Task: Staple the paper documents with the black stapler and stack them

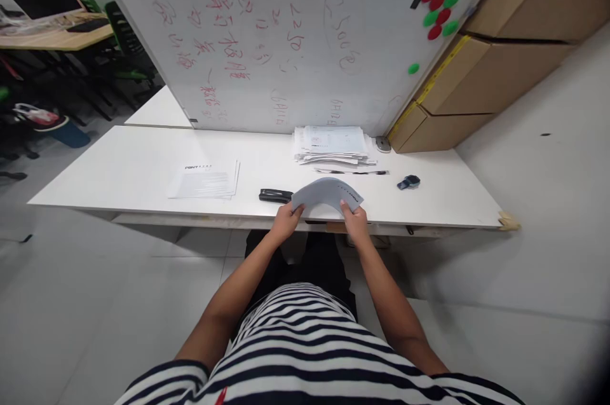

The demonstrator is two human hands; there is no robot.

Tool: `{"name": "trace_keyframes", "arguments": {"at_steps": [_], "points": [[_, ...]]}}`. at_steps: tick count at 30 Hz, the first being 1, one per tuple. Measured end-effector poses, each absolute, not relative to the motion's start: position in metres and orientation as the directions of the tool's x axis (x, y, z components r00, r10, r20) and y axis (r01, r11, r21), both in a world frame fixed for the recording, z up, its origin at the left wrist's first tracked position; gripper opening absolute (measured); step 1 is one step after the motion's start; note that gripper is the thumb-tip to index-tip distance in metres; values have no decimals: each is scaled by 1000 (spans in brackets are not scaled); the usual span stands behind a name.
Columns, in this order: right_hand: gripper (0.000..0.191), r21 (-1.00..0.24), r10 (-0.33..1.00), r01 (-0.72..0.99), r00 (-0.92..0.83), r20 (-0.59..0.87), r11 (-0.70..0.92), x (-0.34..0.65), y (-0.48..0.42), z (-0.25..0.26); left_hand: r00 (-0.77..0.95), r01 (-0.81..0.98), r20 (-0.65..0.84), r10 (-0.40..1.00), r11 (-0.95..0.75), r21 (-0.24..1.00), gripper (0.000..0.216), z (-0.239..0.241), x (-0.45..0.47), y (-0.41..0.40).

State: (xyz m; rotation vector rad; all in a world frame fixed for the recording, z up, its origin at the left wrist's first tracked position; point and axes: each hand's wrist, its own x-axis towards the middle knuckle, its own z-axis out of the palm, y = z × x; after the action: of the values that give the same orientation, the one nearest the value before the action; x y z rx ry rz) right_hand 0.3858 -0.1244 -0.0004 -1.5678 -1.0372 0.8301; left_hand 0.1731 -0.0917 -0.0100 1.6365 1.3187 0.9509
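Note:
Between my hands a sheet of paper (324, 192) bows upward over the desk's front edge; whether it is one sheet or a few I cannot tell. My left hand (286, 220) pinches its left end, and my right hand (355, 220) grips the right end, near some printed text. Just left of the paper lies a black stapler (275, 195), its right tip close to the paper's edge. Farther left, a few printed sheets (204, 181) rest flat in a loose pile. Beyond the held paper is a thick stack of papers (331, 143).
A whiteboard (286, 42) with red writing and magnets stands along the back of the white desk (143, 163). Cardboard boxes (457, 74) are piled at the right by the wall. A wristwatch (408, 182), a pen (352, 171) and a computer mouse (382, 144) lie on the desk.

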Motion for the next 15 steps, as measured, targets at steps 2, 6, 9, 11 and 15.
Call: {"name": "trace_keyframes", "arguments": {"at_steps": [2, 6, 9, 11, 15], "points": [[60, -963, 927, 243, 376, -18, -117, 385, -129, -3, 217, 466, 63, 974, -160, 870, 34, -5, 168, -95], [56, -939, 923, 328, 384, 35, -101, 388, -144, -2, 265, 552, 74, 962, -214, 806, 37, 10, 158, -101], [51, -929, 930, 343, 369, 2, -135, 393, -162, -2, 191, 610, 42, 981, -153, 778, 46, 17, 153, -104], [47, -938, 940, 290, 329, -91, -192, 397, -176, -4, 139, 649, 24, 990, -109, 753, 50, 19, 151, -105], [40, -946, 903, 86, 336, -268, -313, 408, -197, -9, 32, 696, 114, 993, -104, 710, 49, 27, 145, -100]]}}
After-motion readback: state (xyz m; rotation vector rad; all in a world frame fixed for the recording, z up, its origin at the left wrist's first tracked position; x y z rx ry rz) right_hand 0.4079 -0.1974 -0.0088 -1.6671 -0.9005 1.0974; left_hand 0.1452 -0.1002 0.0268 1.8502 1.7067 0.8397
